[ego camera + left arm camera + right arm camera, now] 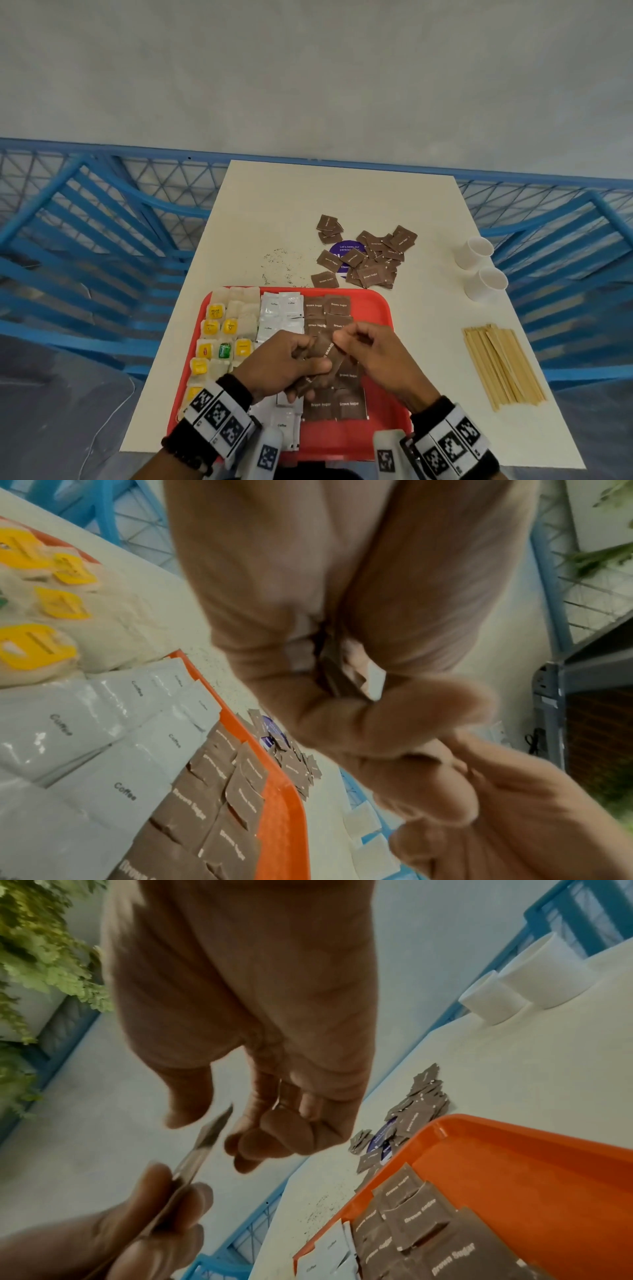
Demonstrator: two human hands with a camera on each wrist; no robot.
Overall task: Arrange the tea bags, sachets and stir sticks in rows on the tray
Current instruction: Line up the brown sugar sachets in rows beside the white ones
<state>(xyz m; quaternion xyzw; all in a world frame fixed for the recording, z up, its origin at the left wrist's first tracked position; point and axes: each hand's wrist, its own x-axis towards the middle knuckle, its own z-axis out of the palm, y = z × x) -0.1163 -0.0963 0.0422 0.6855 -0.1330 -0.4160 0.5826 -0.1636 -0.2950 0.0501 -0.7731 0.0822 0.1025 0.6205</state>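
1. Left hand (281,363) grasps a small stack of brown sugar sachets (323,356) above the red tray (383,308).
2. Right hand (373,356), fingers curled, holds nothing; it sits just right of the stack.
3. The stack's long axis runs near-to-far.

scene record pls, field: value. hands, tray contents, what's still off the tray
left hand: grips a stack of brown sugar sachets above the tray
right hand: fingers at the top of the stack; grip unclear
tray: red, on the white table
tray contents: tea bags left, white coffee sachets middle, brown sugar rows right
off tray: loose sugar pile, stir sticks, two white cups
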